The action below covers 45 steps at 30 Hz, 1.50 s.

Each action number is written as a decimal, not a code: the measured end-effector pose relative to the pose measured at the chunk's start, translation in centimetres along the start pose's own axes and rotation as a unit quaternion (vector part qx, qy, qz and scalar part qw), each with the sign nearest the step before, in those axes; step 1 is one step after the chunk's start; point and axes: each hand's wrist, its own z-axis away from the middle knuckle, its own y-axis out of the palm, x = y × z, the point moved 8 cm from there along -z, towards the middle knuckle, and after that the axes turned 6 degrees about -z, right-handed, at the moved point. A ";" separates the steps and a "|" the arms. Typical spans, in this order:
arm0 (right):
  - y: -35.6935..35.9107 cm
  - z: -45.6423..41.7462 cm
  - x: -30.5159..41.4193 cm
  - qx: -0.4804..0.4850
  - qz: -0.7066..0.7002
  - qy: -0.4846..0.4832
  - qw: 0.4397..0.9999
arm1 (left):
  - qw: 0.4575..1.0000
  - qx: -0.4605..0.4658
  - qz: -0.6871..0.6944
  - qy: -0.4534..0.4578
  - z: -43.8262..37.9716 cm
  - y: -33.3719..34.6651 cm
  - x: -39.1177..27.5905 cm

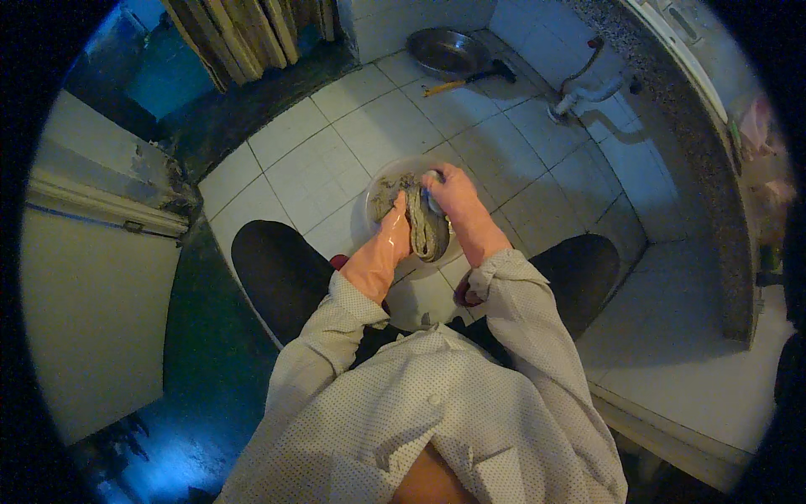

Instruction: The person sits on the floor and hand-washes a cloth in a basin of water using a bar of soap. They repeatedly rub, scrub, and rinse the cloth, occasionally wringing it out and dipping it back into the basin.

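Note:
A pale plastic basin [403, 162] stands on the tiled floor between my knees. In it is a wet, grey-beige cloth [423, 236], folded lengthwise, with more bunched cloth at the far left side. My left hand [391, 225], in an orange-pink rubber glove, grips the cloth along its left edge. A matching glove covers my right hand [450, 189], which is at the basin's far right side. Its fingers are closed on a small whitish and blue object [433, 194], mostly hidden and too small to identify. That object is against the cloth's right side.
A round metal pan [448, 51] lies near the far wall, beside a tool with a yellow handle [447, 87] and dark head. To the right, a drain pipe [582, 99] runs below a speckled stone counter [686, 94]. A striped curtain [245, 38] hangs in the far-left doorway.

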 end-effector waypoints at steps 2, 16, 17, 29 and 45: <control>2.0 2.4 2.6 -0.007 0.103 -0.070 0.992 | 1.000 -0.015 0.012 0.012 -0.4 -2.3 -0.2; 5.6 6.4 3.3 -0.047 0.234 -0.223 0.945 | 0.998 -0.035 0.045 0.021 0.3 -3.8 0.3; 4.5 5.3 3.7 -0.041 0.220 -0.154 0.962 | 0.998 0.008 0.057 0.034 -1.2 -4.7 0.7; 2.7 5.2 -4.6 -0.159 -0.110 -0.070 0.979 | 0.996 0.020 0.092 -0.007 -3.3 -4.4 2.2; 0.2 3.0 -1.5 -0.239 0.061 -0.092 0.965 | 0.996 -0.033 0.080 -0.010 -3.6 -4.2 2.8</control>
